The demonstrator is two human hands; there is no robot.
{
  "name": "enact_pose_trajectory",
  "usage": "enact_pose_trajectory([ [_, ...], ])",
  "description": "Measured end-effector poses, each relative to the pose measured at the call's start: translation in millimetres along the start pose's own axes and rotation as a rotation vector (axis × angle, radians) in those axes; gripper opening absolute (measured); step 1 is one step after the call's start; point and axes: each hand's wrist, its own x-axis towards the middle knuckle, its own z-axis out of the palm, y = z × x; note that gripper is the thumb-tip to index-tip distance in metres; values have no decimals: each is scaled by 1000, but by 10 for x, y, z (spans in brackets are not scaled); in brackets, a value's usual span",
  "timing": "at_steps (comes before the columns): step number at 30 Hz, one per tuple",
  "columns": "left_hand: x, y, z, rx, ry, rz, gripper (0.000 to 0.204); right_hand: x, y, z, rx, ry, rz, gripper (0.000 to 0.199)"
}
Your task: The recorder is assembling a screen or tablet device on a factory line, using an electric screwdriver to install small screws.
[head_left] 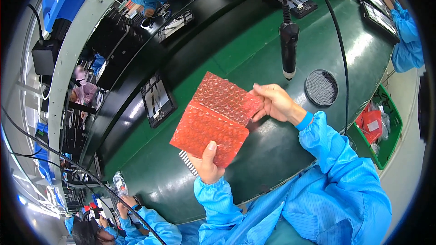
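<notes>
A red bubble-wrap bag (pixel 206 129) is held up over the green table in front of me. My left hand (pixel 208 165) grips its lower edge, thumb lying on the front and fingers hidden behind. My right hand (pixel 278 103) pinches the right edge of the bag's upper flap between thumb and fingers. The flap is lifted away from the front layer along a slanting line. Beside my left hand, a black-and-white striped edge (pixel 187 162) sticks out from behind the bag; what it belongs to is hidden. Whether anything lies inside the bag, I cannot tell.
A black electric screwdriver (pixel 289 50) hangs ahead, near a round dish (pixel 321 87) of small parts. Black-framed units (pixel 156 97) lie along the dark belt. A green bin (pixel 389 129) with red bags stands right. Co-workers' blue sleeves (pixel 405 41) show at several edges.
</notes>
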Motion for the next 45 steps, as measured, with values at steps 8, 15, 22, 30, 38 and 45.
enact_pose_trajectory([
  [8, 19, 26, -27, -40, 6, -3, 59, -51, 76, 157, 135, -102, 30, 35],
  [15, 36, -43, -6, -30, 17, -30, 59, -65, 70, 257, -184, -75, -141, 27],
  [22, 72, -219, -142, -287, 1, -76, 55, -162, 194, 633, -243, -178, -308, 41],
  [30, 64, -289, -153, -54, 70, 23, 60, 2, 445, 896, -1018, -60, -869, 37],
  [38, -257, -176, -760, -328, 148, -13, 59, 21, 981, 1406, -1200, -404, -1010, 28],
  [45, -550, 278, -1273, -405, 424, 147, 52, 616, 1449, 1734, -947, -481, -471, 20],
])
